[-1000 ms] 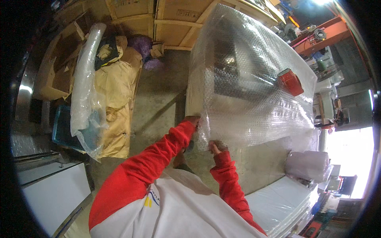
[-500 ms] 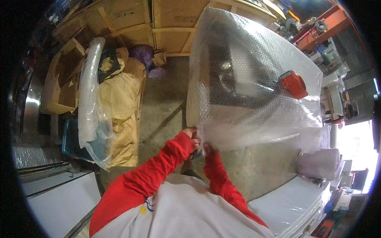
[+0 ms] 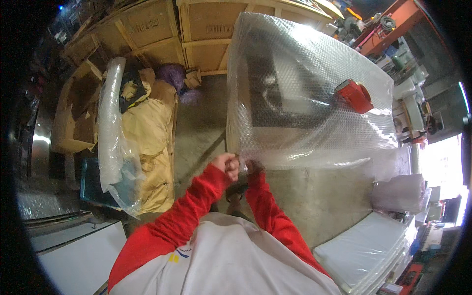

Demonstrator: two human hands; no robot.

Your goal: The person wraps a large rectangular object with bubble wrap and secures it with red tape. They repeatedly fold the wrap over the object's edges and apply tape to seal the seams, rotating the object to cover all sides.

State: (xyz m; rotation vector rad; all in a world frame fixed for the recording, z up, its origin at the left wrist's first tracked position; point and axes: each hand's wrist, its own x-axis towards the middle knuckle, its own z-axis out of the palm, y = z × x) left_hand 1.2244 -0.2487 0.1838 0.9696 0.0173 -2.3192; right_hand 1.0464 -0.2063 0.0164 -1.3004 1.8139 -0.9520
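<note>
At one o'clock, bubble wrap (image 3: 309, 132) covers the top but looks loose by your curled left hand (image 3: 227, 165), and your right hand (image 3: 253, 167) is too blurry to tell.

Floor gap (image 3: 199, 118) — bubble wrap (image 3: 314, 101) alongside

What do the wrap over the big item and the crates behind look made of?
Bubble wrap: clear, glossy plastic film, judging by its bubble grid and glare. Crates: probably unpainted plywood or similar board with timber battens, judging by matte tan panels.
</note>
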